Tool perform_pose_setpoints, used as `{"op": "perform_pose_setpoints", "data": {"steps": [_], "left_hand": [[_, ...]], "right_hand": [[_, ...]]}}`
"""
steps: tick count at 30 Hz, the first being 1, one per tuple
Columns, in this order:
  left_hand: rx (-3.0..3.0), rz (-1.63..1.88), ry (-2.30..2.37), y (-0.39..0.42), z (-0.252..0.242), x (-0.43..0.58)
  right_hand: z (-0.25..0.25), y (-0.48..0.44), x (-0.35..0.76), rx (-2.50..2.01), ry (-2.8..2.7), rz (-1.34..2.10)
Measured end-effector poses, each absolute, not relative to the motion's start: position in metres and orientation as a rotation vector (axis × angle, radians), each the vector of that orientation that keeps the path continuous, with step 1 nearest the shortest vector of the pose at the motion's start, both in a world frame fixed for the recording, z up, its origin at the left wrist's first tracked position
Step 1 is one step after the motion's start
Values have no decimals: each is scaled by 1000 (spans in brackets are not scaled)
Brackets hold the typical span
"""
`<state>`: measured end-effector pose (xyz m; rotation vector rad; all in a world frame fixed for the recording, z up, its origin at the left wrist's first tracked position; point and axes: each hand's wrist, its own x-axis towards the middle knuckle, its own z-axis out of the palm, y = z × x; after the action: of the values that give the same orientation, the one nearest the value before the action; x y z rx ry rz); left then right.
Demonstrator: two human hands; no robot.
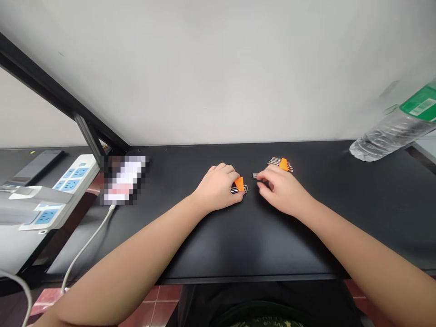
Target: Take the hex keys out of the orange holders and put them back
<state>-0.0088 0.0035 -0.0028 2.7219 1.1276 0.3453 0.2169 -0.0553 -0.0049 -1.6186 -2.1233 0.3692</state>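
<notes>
While the left hand pinches one hex-key set, the right hand curls half-open beside it, hold unclear.
Orange holder, silvery bent keys; second set just beyond right hand.

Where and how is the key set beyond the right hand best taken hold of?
Pinching the orange holder from above looks best: it is a broader block, while thin keys stick out to either side, and the right hand crowds its near side.

Soft even light, pale sheen on black desk, pixelated patch at left, edges stretched
</notes>
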Motion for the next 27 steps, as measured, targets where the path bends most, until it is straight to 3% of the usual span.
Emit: {"op": "perform_pose_setpoints", "data": {"steps": [4, 27], "left_hand": [[2762, 329, 1083, 1, -2, -7], [2759, 273, 1091, -5, 1, -4]], "right_hand": [[-10, -59, 202, -1501, -2235, 538], [-7, -57, 204, -1779, -2178, 510]]}}
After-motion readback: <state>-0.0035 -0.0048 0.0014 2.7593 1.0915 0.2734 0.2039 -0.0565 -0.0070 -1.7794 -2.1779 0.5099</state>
